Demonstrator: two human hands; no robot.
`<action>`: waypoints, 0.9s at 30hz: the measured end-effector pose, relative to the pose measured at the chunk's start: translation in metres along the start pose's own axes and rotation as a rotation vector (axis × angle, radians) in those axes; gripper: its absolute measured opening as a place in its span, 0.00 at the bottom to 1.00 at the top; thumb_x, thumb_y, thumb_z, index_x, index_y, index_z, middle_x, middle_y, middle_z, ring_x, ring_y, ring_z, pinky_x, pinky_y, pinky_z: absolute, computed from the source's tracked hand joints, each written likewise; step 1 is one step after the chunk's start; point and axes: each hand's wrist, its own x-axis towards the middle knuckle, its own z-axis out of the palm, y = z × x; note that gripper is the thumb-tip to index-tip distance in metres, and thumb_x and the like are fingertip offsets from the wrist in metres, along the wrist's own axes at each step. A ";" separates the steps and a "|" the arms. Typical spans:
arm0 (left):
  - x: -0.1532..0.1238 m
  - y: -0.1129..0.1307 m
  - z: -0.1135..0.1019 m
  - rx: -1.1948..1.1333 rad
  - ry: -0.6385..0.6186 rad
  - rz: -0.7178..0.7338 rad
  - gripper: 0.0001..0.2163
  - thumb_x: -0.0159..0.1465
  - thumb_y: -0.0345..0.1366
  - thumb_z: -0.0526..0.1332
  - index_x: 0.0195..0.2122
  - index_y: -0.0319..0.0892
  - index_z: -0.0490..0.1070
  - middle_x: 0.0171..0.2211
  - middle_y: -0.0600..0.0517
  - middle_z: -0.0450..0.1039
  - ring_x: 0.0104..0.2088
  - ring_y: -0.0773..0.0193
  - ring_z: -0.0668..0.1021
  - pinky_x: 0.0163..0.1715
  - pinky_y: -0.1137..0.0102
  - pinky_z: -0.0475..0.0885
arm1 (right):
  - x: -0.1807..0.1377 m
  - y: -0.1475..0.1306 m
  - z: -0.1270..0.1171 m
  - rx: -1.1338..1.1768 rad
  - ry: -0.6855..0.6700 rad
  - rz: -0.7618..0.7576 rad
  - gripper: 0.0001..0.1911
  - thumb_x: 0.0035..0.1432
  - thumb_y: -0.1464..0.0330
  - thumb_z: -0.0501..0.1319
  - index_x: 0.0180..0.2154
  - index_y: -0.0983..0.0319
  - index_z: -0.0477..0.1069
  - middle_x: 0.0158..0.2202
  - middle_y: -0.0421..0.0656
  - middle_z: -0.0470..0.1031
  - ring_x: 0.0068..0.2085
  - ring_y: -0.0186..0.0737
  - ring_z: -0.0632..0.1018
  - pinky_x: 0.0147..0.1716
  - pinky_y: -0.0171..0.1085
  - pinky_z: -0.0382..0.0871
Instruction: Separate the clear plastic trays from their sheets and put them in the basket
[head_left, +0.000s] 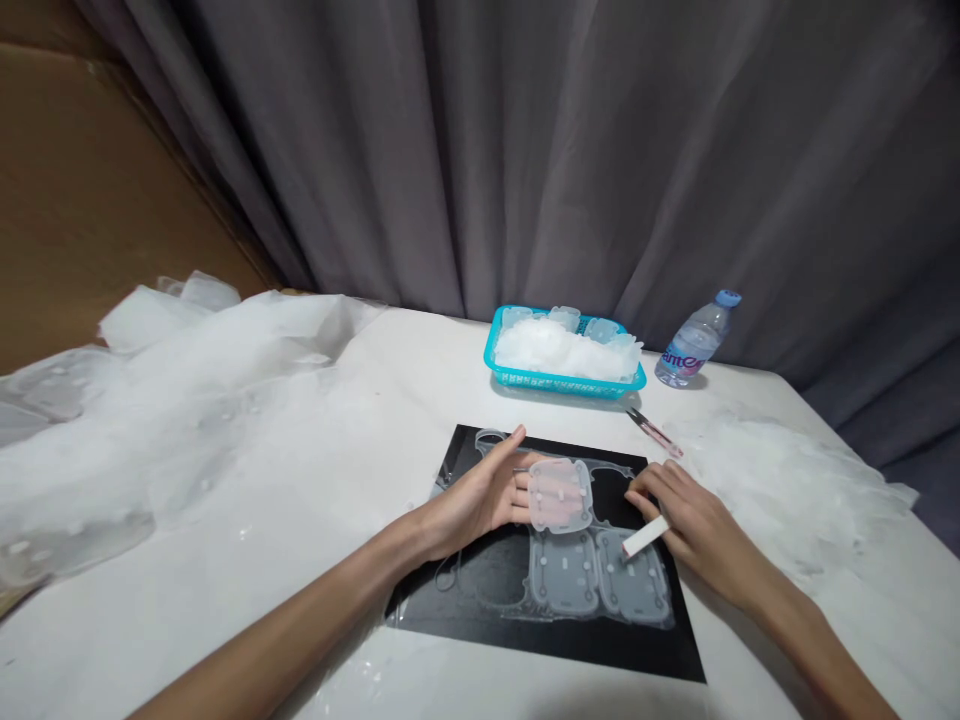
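Arms [322,615] reach over a black mat [615,650] — left hand [480,490] spread under a squarish plastic piece [561,496] facing the camera, right hand [694,520] apart, clamped on a white stick [646,536] slanting near-left — with "ante" on a far-right bottle [688,348].

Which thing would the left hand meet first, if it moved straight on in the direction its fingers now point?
Most likely the right hand, just beyond the translucent, rounded-square plastic piece in the left hand. Depth is unclear from one view, so the two might pass at different heights.
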 end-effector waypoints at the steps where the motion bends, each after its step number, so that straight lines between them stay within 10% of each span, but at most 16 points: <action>1: 0.001 0.000 0.000 0.002 0.000 -0.003 0.33 0.73 0.58 0.49 0.58 0.29 0.70 0.49 0.31 0.80 0.51 0.47 0.82 0.58 0.53 0.71 | -0.001 0.004 0.004 -0.046 0.025 -0.036 0.10 0.76 0.67 0.47 0.41 0.58 0.65 0.40 0.46 0.73 0.42 0.49 0.73 0.42 0.47 0.68; 6: 0.006 -0.002 -0.004 0.092 0.017 0.023 0.39 0.70 0.64 0.46 0.58 0.30 0.70 0.50 0.31 0.79 0.49 0.46 0.83 0.54 0.53 0.74 | 0.000 0.014 0.017 -0.125 0.098 -0.082 0.09 0.75 0.70 0.48 0.43 0.58 0.66 0.41 0.46 0.74 0.42 0.49 0.74 0.40 0.46 0.71; 10: 0.020 0.011 -0.012 0.772 0.076 0.231 0.27 0.70 0.56 0.58 0.55 0.35 0.73 0.47 0.39 0.81 0.45 0.51 0.83 0.47 0.62 0.76 | 0.007 0.009 0.023 -0.104 0.144 -0.055 0.07 0.75 0.69 0.50 0.41 0.57 0.64 0.38 0.45 0.73 0.40 0.48 0.75 0.37 0.43 0.71; 16: 0.093 0.083 -0.006 1.336 0.139 0.527 0.18 0.67 0.49 0.64 0.46 0.39 0.79 0.41 0.47 0.82 0.39 0.56 0.80 0.41 0.66 0.72 | 0.018 0.003 0.034 -0.054 0.194 -0.010 0.08 0.73 0.71 0.51 0.38 0.57 0.61 0.36 0.43 0.72 0.37 0.45 0.75 0.35 0.41 0.72; 21: 0.151 0.142 0.010 1.523 0.388 0.742 0.15 0.71 0.42 0.58 0.54 0.39 0.70 0.52 0.41 0.75 0.53 0.48 0.76 0.55 0.54 0.68 | 0.019 0.004 0.039 -0.065 0.215 0.005 0.08 0.73 0.71 0.52 0.37 0.57 0.61 0.36 0.43 0.72 0.36 0.45 0.75 0.34 0.41 0.72; 27: 0.104 0.102 0.008 1.704 0.415 0.778 0.09 0.73 0.37 0.55 0.50 0.39 0.67 0.50 0.41 0.73 0.53 0.50 0.74 0.58 0.53 0.66 | 0.018 0.007 0.035 -0.080 0.221 -0.027 0.11 0.75 0.69 0.48 0.39 0.57 0.64 0.38 0.45 0.72 0.39 0.48 0.73 0.38 0.45 0.71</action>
